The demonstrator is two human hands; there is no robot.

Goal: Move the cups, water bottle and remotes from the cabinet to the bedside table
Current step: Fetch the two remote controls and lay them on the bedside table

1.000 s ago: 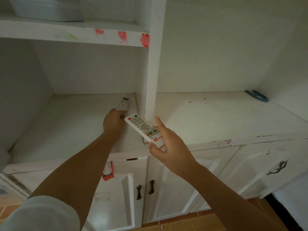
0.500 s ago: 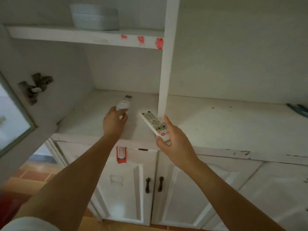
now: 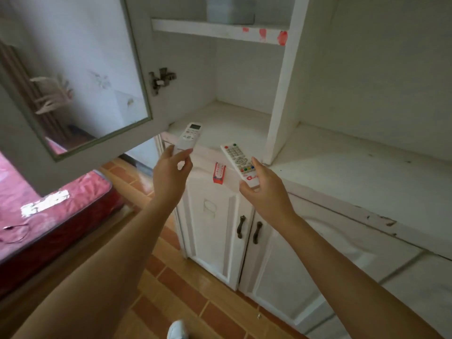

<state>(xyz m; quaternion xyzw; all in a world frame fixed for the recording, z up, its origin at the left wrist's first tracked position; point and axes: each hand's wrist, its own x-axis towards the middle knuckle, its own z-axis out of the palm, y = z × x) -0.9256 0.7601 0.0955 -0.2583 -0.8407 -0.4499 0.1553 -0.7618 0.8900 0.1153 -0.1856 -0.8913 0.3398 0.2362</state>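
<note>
My left hand grips the lower end of a white remote with a small screen, held in the air in front of the cabinet shelf. My right hand holds a white remote with coloured buttons by its lower end, just in front of the shelf's front edge and the white upright post. Both remotes are off the shelf and point up and away from me. No cups or bottle are in view.
An open glass cabinet door hangs at the left, close to my left hand. A red mattress lies at lower left. Lower cabinet doors with dark handles stand below. A pale container sits on the upper shelf. The floor is tiled.
Both hands have pulled back from the shelf, each with a remote. The left hand lifted its remote off the shelf surface. The view has swung left, so the glass door and mattress now show.
</note>
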